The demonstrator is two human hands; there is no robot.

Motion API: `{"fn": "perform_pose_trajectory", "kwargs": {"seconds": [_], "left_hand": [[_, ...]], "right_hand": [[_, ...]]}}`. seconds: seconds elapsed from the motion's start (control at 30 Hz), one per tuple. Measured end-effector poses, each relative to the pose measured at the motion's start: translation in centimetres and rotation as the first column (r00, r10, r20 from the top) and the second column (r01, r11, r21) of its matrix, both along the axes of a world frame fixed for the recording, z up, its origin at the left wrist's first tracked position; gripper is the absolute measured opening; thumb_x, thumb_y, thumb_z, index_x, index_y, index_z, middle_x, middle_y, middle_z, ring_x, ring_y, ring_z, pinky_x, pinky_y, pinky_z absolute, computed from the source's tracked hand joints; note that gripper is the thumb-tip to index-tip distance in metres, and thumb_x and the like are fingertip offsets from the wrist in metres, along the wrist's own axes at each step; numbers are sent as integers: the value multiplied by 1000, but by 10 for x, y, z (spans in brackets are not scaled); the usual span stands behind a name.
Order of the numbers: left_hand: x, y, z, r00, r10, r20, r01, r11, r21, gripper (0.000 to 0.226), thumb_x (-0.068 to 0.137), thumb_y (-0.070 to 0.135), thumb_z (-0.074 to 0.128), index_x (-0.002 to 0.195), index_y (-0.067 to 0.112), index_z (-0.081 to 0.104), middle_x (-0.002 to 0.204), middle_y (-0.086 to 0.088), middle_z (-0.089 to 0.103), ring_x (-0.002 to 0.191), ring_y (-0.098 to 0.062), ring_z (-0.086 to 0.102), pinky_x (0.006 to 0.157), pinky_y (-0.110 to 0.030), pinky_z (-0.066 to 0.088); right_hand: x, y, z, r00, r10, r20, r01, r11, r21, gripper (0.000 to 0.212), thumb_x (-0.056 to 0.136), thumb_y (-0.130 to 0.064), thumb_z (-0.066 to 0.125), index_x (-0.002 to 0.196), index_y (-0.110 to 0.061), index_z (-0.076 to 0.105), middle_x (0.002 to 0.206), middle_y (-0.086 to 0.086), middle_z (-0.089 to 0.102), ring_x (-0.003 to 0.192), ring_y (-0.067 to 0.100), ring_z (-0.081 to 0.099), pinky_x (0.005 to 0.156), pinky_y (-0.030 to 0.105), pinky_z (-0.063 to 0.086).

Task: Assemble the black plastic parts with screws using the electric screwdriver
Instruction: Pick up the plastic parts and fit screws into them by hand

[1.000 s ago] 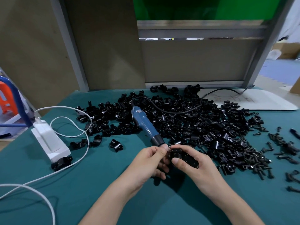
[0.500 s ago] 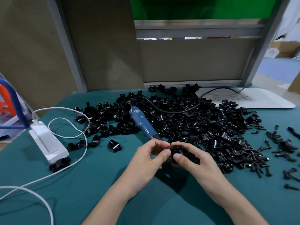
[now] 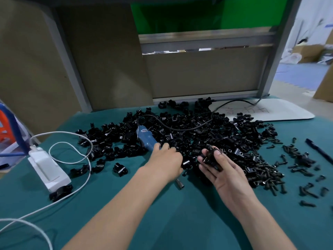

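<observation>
1. Although one piece is in hand, the task looks far from finished, judging by the heap of black plastic parts [image 3: 198, 134] spread loose across the counter [image 3: 162, 222]. I cannot tell which of them, if any, are already screwed together.
2. Well left of the heap, a white power adapter [image 3: 47, 166] and its looping white cable [image 3: 79, 141] take up the room near the counter's left edge, so that side looks tight for an elbow.
3. On the heap's left part lies the electric screwdriver [image 3: 145, 138], its black cord [image 3: 180, 128] trailing over the heap. The left hand [image 3: 166, 161] has its fingers curled over the tool's front end, and a metal tip [image 3: 179, 184] pokes out below the hand.
4. At the heap's near edge the right hand [image 3: 223, 170] holds a black part [image 3: 210, 157] across its fingers, thumb pressed on it. Driving its screw appears to be the step left here.
5. Against the heap's right side lie the screws [image 3: 266, 175], with strays and a black pen [image 3: 319, 153] further right, towards the counter's right edge.
6. Nearer than the heap, the green counter carries only the two forearms, and I judge that the best open room for working.
</observation>
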State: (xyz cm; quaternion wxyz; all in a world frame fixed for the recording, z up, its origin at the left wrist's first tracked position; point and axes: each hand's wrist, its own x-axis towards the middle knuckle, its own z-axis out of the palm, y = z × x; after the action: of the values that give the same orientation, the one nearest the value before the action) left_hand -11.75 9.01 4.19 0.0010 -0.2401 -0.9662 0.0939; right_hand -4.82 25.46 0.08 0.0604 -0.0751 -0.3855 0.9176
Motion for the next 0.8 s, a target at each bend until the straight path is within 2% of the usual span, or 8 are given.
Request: {"fn": "perform_pose_trajectory", "kwargs": {"seconds": [0.1,0.17,0.27,0.33,0.5,0.57,0.67,0.8], "left_hand": [[-4,10,6,993,43,112,-40,999,-23,30,99,33,56,74,17,49,96,-5,55,119,-31,43,115,-53,18],[-6,11,6,989,19,146,-18,1000,-13,32,97,27,55,68,20,43,82,-1,48,115,-31,44,116,-52,20],[-5,5,1,989,-65,134,56,996,70,13,94,28,54,90,17,58,81,2,57,107,-25,46,118,-47,20],[-3,-4,-3,990,-100,102,83,984,157,19,94,29,51,106,19,62,88,4,66,99,-19,46,120,-42,16],[9,-25,-7,985,-173,19,146,884,445,18,101,30,53,115,30,63,99,20,62,108,-7,48,119,-29,19],[19,-29,-9,988,-151,32,92,745,661,12,100,30,59,109,37,63,97,24,58,104,-3,49,104,-21,34],[41,-33,-14,990,-112,88,-38,384,923,14,95,26,68,99,40,67,92,15,67,89,-4,60,82,-14,46],[59,-35,-30,985,-99,145,-136,87,987,14,91,22,73,99,33,73,97,16,73,95,-4,65,81,-13,50]], "right_hand": [[-1,1,0,1000,0,8,0,1000,-17,34,84,-21,72,114,-8,71,119,17,75,105,33,75,78,36,64],[-1,1,0,1000,0,4,0,1000,-28,37,83,-21,72,117,-8,70,118,17,75,104,32,75,77,35,64],[-1,1,2,1000,-9,4,9,999,-39,39,83,-22,72,119,-8,70,117,15,76,101,29,76,75,33,64],[-1,2,2,1000,-22,4,22,999,-47,36,82,-23,72,115,-9,71,116,14,76,99,28,77,73,32,64],[-3,3,3,999,-39,16,40,998,-49,33,82,-25,73,111,-11,73,115,12,77,101,28,77,74,31,64],[-4,3,2,999,-35,15,36,998,-53,33,82,-25,73,111,-11,74,116,13,77,102,28,76,74,32,64],[-4,2,1,1000,7,-1,-7,999,-51,37,83,-26,73,116,-10,72,120,15,75,105,30,75,76,32,63],[-2,-3,-1,991,131,-7,-132,991,-22,38,89,-24,70,120,-3,70,123,18,73,110,34,73,80,35,63]]}}
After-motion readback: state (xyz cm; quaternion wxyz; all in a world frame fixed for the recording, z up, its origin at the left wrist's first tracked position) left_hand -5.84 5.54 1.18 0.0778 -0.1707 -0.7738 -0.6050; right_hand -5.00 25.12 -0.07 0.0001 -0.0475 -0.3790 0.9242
